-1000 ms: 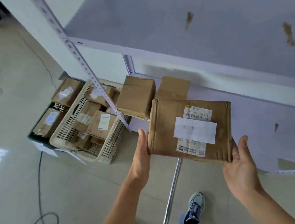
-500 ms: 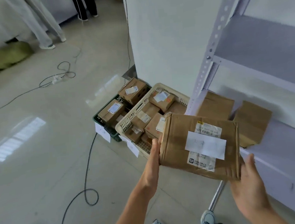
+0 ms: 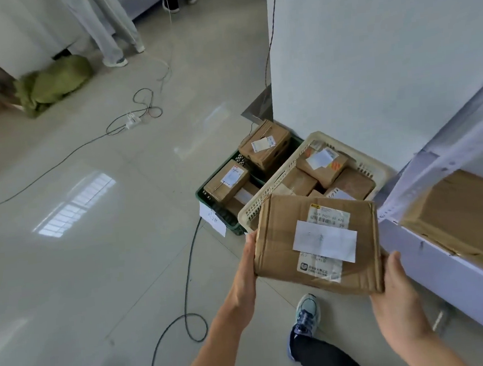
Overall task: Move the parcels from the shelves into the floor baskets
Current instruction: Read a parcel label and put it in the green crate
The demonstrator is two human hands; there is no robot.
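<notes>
I hold a flat brown cardboard parcel (image 3: 281, 246) with white labels between both hands, above the floor and just in front of the baskets. My left hand (image 3: 246, 270) presses its left edge and my right hand (image 3: 396, 294) grips its right lower corner. A cream floor basket (image 3: 268, 201) behind it holds several brown parcels. Left of it a dark green basket (image 3: 206, 199) holds more labelled parcels. Another brown parcel (image 3: 458, 210) lies on the low grey shelf (image 3: 433, 256) at right.
A black cable (image 3: 188, 278) runs across the tiled floor and loops near my feet. My shoe (image 3: 306, 314) stands below the parcel. A white pillar (image 3: 369, 55) rises behind the baskets. A power strip (image 3: 132, 120), a green bag (image 3: 53, 84) and another person's legs are farther back.
My view has swung left from the shelf toward the floor baskets. The held parcel has come off the shelf and moved left, now hanging in front of the cream basket.
</notes>
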